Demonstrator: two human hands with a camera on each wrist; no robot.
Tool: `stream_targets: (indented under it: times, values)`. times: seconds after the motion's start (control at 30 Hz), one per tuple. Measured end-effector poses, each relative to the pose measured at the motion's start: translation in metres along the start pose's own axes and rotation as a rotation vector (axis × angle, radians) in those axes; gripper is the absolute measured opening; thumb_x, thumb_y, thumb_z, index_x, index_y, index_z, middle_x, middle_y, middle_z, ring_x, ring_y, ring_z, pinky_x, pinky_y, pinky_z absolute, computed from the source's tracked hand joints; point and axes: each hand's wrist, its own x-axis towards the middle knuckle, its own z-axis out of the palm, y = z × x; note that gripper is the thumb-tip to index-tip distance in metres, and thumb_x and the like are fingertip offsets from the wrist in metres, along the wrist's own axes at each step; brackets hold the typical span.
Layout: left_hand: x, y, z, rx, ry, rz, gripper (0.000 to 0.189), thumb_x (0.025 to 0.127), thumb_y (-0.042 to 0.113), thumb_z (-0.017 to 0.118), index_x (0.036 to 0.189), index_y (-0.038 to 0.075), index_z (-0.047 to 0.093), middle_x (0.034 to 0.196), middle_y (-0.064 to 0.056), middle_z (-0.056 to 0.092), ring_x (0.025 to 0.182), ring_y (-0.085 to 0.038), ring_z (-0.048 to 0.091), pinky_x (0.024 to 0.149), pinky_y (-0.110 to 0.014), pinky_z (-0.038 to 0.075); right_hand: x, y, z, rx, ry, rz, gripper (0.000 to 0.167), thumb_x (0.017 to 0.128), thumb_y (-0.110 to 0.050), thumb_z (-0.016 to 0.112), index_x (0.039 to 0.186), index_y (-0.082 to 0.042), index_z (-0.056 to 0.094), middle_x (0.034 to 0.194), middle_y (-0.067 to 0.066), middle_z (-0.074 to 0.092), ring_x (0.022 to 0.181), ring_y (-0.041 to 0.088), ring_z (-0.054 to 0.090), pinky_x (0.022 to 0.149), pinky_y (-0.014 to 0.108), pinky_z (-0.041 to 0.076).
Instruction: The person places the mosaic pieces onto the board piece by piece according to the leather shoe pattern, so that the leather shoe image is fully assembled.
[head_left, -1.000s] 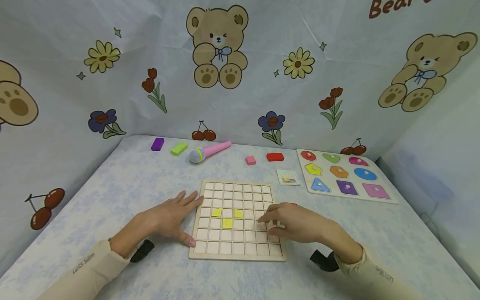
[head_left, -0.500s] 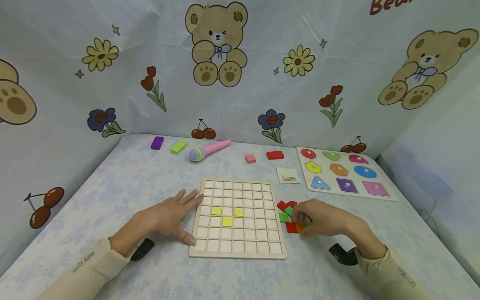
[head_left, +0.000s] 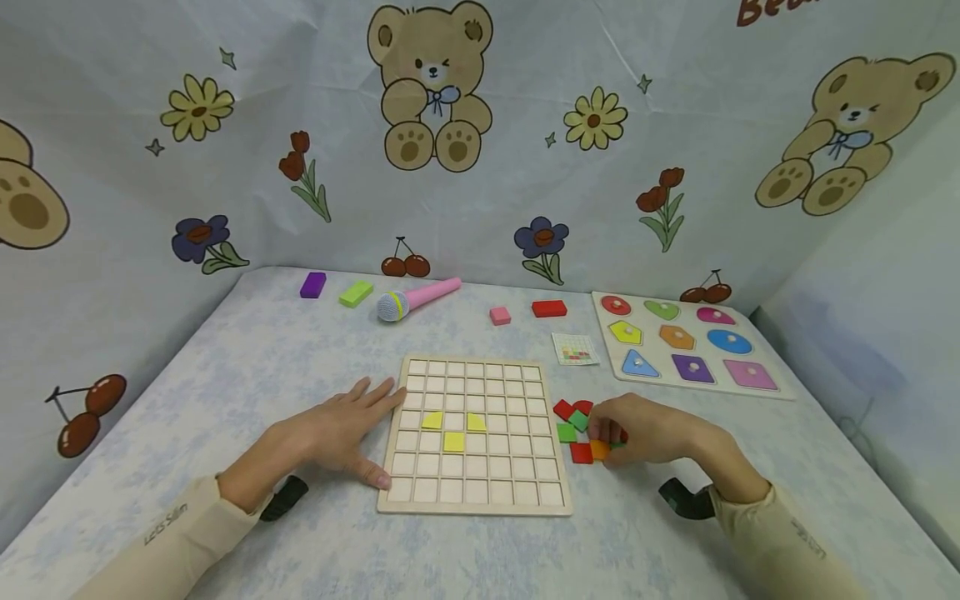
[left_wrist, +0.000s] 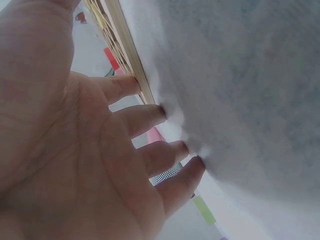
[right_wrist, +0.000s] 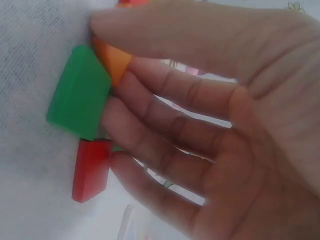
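Left hand [head_left: 337, 433] spread out, palm down, fingers straight and apart; thumb lies at the near left corner of the wooden grid board [head_left: 498, 450], index fingertip at its left edge; the other fingertips rest on the table [head_left: 337, 558]; nothing gripped there. Right hand [head_left: 645, 429] sits just right of the board, down among loose coloured pieces, fingers bent; in the right wrist view the thumb passes across an orange piece [right_wrist: 112, 57], and the fingertips are at or against a green piece [right_wrist: 82, 95], with a red piece [right_wrist: 91, 169] just beside that; cannot tell if anything is actually pinched.

Grid board lies flat on the table between the hands; three yellow pieces in its cells: a square one [head_left: 453, 442], plus a left one [head_left: 432, 420] and a right one [head_left: 476, 422], each with one cut or rounded corner, in the next row farther out, one either side of the square. Also in the loose group, near the board's right edge: a red square [head_left: 582, 453], a green square [head_left: 567, 433]; others partly hidden by the hand.

Behind the board: pink-handled microphone [head_left: 420, 299], purple block [head_left: 312, 285], lime block [head_left: 356, 293], small pink block [head_left: 499, 316], red block [head_left: 550, 308]; printed card [head_left: 576, 349] beside the shape puzzle [head_left: 651, 342], far right; bear-print cloth [head_left: 495, 208] at the back.
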Motion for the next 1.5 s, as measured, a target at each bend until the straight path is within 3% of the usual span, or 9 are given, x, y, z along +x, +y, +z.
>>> stream_targets:
  times: [0.2,0.4,0.8,1.13,1.5]
  values:
    - [0.0,-0.001,0.0,-0.002,0.0,0.001,0.122,0.071,0.061,0.081,0.161,0.008,0.018,0.168,-0.019,0.009,0.151,-0.052,0.004,0.117,-0.069,0.016,0.002,-0.005,-0.001,-0.034,0.028,-0.024,0.022,0.084,-0.021,0.081,0.097,-0.021,0.064,0.087,-0.006,0.059,0.084,0.014,0.055,0.069,0.023,0.05]
    - [-0.003,-0.001,-0.002,-0.005,-0.006,-0.011,0.122,0.072,0.061,0.081,0.161,0.009,0.017,0.168,-0.019,0.008,0.151,-0.052,0.003,0.117,-0.068,0.015,0.011,-0.027,-0.002,-0.069,0.076,-0.11,0.017,0.087,-0.022,0.076,0.099,-0.019,0.065,0.086,-0.006,0.058,0.084,0.014,0.056,0.071,0.025,0.05]
    - [-0.002,0.0,0.0,-0.01,-0.001,-0.006,0.121,0.071,0.061,0.081,0.161,0.009,0.018,0.168,-0.019,0.009,0.151,-0.052,0.004,0.117,-0.069,0.016,0.066,-0.096,0.008,-0.206,0.123,-0.266,0.022,0.089,-0.027,0.077,0.106,-0.018,0.066,0.094,-0.009,0.064,0.084,0.012,0.059,0.072,0.022,0.051]
    - [0.0,0.001,0.0,-0.001,-0.004,-0.006,0.121,0.071,0.061,0.081,0.161,0.009,0.019,0.168,-0.019,0.009,0.151,-0.052,0.004,0.117,-0.069,0.015,0.101,-0.144,0.021,-0.309,0.065,-0.386,0.021,0.09,-0.027,0.076,0.105,-0.017,0.065,0.092,-0.008,0.065,0.082,0.006,0.057,0.073,0.02,0.049]
    - [0.0,-0.001,0.001,-0.005,-0.002,-0.004,0.122,0.07,0.063,0.079,0.161,0.01,0.018,0.168,-0.019,0.008,0.152,-0.051,0.003,0.117,-0.069,0.015,0.113,-0.165,0.034,-0.373,0.038,-0.371,0.019,0.09,-0.029,0.077,0.103,-0.022,0.064,0.09,-0.01,0.06,0.081,0.005,0.054,0.068,0.022,0.047]
